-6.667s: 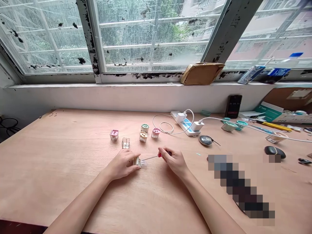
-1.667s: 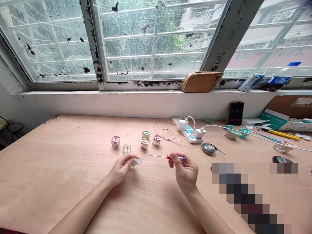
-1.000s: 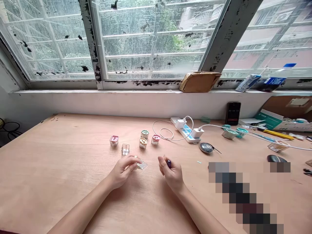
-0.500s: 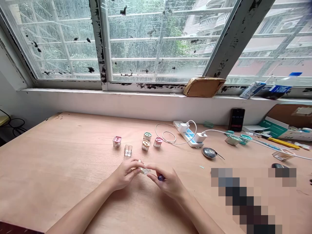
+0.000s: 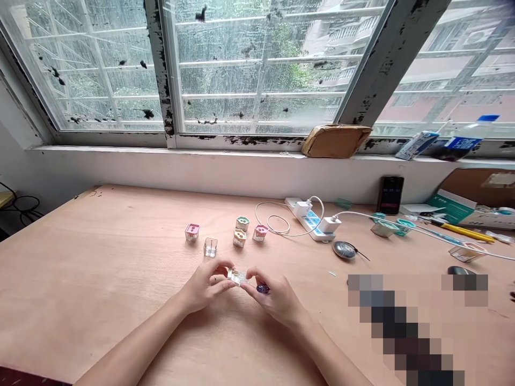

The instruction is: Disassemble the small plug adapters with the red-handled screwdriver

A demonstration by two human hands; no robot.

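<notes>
Between both hands is a small clear plastic container, tilted over the table. My left hand pinches its left side with thumb and fingers. The fingertips of my right hand close on its right side. A dark purple, rounded object sticks out of my right fist; the rest is hidden in the palm. Just beyond my left hand stands an open clear container. Farther back are small containers with coloured tops: a pink one, a green one, an orange one and another pink one.
A white power strip with plugs and cable lies behind right, near a dark oval object. Teal containers, a yellow pencil and an upright phone are at the right. A pixelated patch covers the lower right.
The clear container has turned in my hands, so its hollow inside shows more. My fingers have shifted their hold on it. The view has moved slightly.
</notes>
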